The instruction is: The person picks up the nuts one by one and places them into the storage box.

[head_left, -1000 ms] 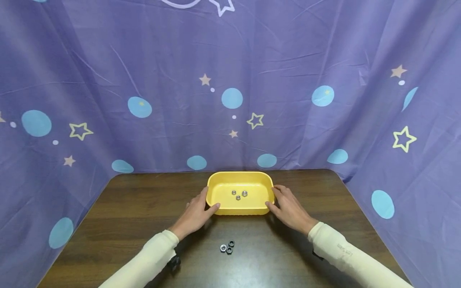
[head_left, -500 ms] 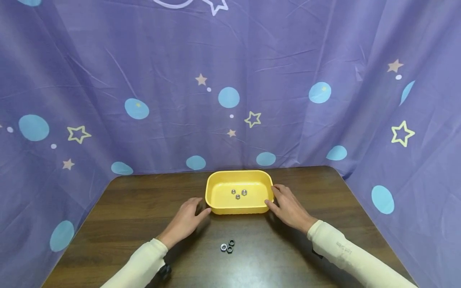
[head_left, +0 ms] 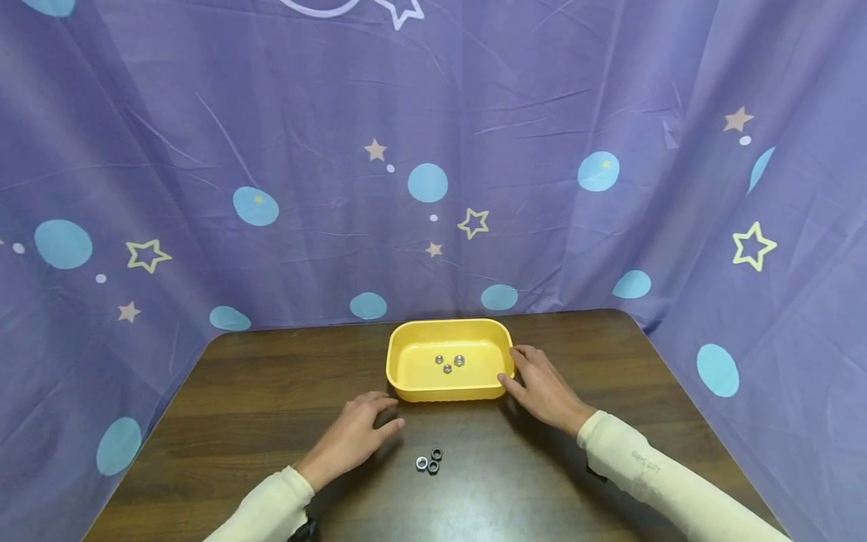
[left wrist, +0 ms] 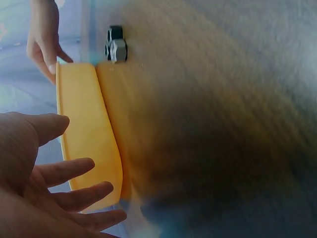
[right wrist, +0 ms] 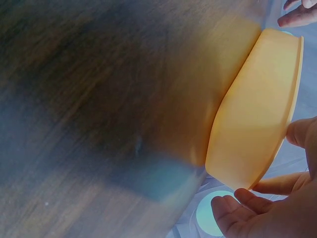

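Observation:
A yellow plastic tray (head_left: 450,394) rests near the back of the table, with three small silver nuts (head_left: 448,369) in it. My right hand (head_left: 547,391) holds the tray's right end, thumb at the near corner and fingers along the end wall; the thumb meets the rim of the yellow tray (right wrist: 252,114) in the right wrist view. My left hand (head_left: 352,436) hovers or rests front-left of the tray, apart from it, its fingers spread and holding nothing. Three larger hex nuts (head_left: 422,464), one silver and two black, lie close together to its right.
The dark wooden table (head_left: 271,376) has rounded back corners. Behind and beside it hangs a purple curtain (head_left: 325,241) with stars and blue dots, close behind the table's back edge.
My left hand has let go of the tray's left end and drawn back toward me, its fingers loosening. My right hand stays at the tray; the nuts lie as before.

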A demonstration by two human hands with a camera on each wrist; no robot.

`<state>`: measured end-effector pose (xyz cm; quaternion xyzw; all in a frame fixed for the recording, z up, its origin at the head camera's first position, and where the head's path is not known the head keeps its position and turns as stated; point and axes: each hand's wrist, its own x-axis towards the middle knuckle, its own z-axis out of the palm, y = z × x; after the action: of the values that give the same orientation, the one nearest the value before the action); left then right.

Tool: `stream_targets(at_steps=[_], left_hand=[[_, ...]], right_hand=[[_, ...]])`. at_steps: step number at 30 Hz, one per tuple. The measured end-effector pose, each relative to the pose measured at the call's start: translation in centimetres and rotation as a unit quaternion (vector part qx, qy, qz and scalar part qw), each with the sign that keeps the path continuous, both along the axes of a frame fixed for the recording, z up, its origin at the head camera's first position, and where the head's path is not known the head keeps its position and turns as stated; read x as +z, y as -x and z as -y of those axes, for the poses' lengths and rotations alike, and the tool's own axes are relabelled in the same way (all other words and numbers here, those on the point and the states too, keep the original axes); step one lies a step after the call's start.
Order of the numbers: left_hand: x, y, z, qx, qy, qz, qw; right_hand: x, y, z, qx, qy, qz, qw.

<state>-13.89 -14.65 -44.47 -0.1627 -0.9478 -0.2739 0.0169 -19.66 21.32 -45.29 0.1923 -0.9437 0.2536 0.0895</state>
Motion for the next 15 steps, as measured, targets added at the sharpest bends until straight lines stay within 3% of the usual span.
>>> stream_targets(at_steps=[10, 15], left_hand=[[-0.2, -1.6, -1.1, -0.060, 0.009, 0.005, 0.9982], [-1.2, -2.1, -1.2, -0.090, 0.000, -0.011, 0.9959]], right_hand=[[-0.1, 0.0, 0.0, 0.004, 0.001, -0.012, 0.9999], [-0.2, -0.1, -0.1, 0.005, 0.003, -0.011, 0.9999]])
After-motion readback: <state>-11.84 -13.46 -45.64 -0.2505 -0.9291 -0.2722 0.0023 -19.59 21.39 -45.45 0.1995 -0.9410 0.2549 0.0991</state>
